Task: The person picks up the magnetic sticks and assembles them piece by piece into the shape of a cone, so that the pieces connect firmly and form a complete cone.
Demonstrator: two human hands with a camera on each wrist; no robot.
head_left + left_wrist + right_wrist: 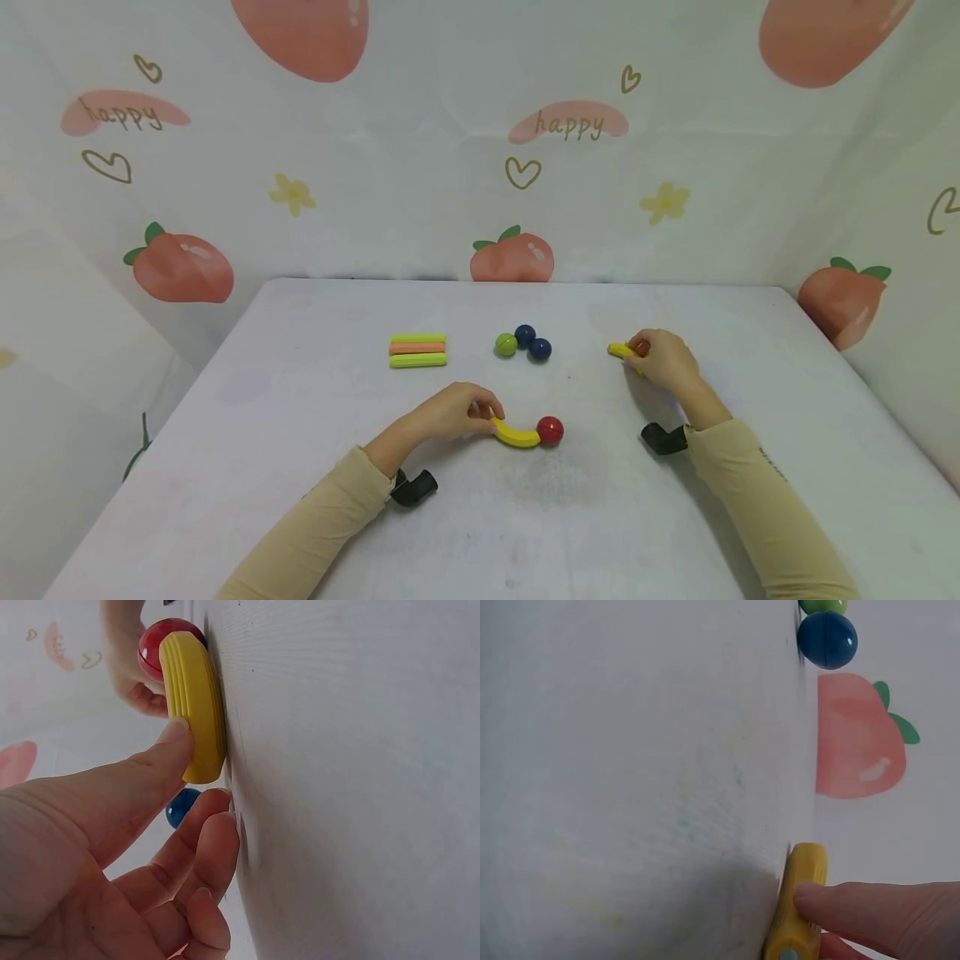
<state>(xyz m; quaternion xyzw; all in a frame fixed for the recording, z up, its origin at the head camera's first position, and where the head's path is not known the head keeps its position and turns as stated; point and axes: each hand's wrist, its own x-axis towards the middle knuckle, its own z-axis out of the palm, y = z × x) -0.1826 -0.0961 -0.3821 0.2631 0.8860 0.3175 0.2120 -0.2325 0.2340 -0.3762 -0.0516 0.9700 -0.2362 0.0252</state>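
Note:
My left hand (457,411) pinches one end of a yellow curved stick (517,436) in the head view. Its other end meets a red ball (551,431). In the left wrist view my thumb lies on the ridged side of this curved stick (196,697), while the other fingers bend below it. Farther right, my right hand (666,361) holds a second yellow stick (619,350), partly hidden by the fingers. The right wrist view shows the thumb pressed on that stick (804,874), which has a small metallic disc at its near end.
Two lime sticks (417,360) and an orange stick (417,348) lie side by side at the back left. Toward the back middle, a green ball (506,344) sits by two dark blue balls (540,349). A printed cloth hangs behind the white table (337,312).

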